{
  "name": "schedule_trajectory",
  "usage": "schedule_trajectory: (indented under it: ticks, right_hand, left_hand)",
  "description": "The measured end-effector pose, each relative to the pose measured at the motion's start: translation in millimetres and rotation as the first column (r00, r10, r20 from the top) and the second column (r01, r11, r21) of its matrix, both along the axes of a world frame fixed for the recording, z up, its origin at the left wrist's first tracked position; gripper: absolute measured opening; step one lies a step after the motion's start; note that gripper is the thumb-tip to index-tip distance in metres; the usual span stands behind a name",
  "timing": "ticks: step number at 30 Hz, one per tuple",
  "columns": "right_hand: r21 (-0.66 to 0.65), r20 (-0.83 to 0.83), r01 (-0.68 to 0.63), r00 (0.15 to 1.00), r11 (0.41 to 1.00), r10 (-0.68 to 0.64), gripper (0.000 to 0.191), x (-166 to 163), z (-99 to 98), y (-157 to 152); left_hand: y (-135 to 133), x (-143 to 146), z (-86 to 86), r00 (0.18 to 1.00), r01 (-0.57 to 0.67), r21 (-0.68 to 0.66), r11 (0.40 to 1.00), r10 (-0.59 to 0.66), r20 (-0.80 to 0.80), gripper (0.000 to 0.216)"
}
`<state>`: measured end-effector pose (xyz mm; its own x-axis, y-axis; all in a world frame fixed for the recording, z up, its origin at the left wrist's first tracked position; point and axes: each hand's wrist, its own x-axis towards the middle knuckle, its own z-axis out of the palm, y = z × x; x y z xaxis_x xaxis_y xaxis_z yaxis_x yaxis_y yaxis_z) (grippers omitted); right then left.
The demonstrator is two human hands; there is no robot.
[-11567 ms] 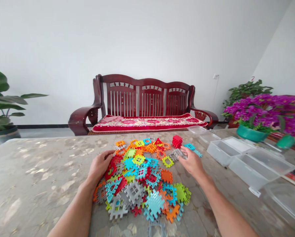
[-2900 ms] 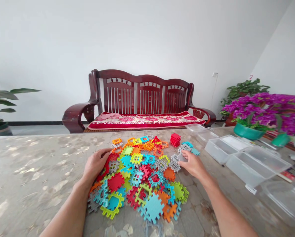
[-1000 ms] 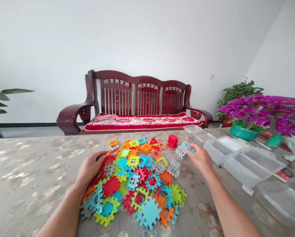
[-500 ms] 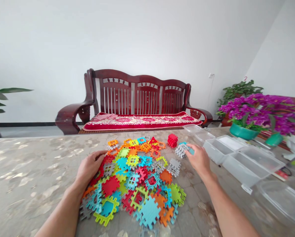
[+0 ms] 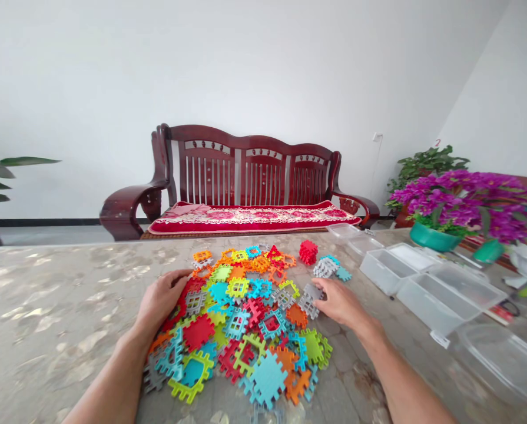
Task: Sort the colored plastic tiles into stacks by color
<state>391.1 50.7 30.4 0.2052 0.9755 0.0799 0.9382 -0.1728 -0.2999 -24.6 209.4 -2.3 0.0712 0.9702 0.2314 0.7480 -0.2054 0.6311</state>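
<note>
Your right hand (image 5: 340, 303) lies over the right side of the heap of flat, notched plastic tiles in many colours (image 5: 245, 318), which sits mid-surface toward the near edge; its fingers are loosely curled and touch a grey lattice tile (image 5: 310, 299), though you cannot tell whether the grip has closed on it. Your left hand (image 5: 161, 300) lies flat and relaxed on the heap's left side, holding nothing. The tile looks light, thin and stiff with a smooth finish, so it would likely slide if pressed; pinch it at a toothed edge or through a window. Toward the surface's far edge stand a small grey tile stack (image 5: 325, 268) and a red tile cube (image 5: 308, 252). Along the right edge, the clear plastic boxes (image 5: 422, 280) show nothing inside.
</note>
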Motion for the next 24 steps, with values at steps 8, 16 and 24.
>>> schedule_trajectory:
  ticks: [8, 16, 24]
  right_hand:
    - [0.179, -0.129, 0.057, 0.991, 0.982, -0.034, 0.055, 6, 2.5, 2]
    - [0.399, -0.132, 0.311, 0.95, 0.863, -0.282, 0.053, 44, 11.2, 28]
    - [0.314, -0.131, 0.329, 0.944, 0.891, -0.303, 0.059, 50, 9.7, 38]
  left_hand:
    - [1, -1, -2.1, 1.0, -0.012, 0.012, 1.0, 0.012, -0.008, 0.042]
    - [-2, 1, 2.3, 1.0, -0.022, 0.008, 1.0, 0.023, -0.017, 0.042]
    - [-1, 1, 1.1, 1.0, -0.002, -0.002, 1.0, 0.002, 0.004, 0.041]
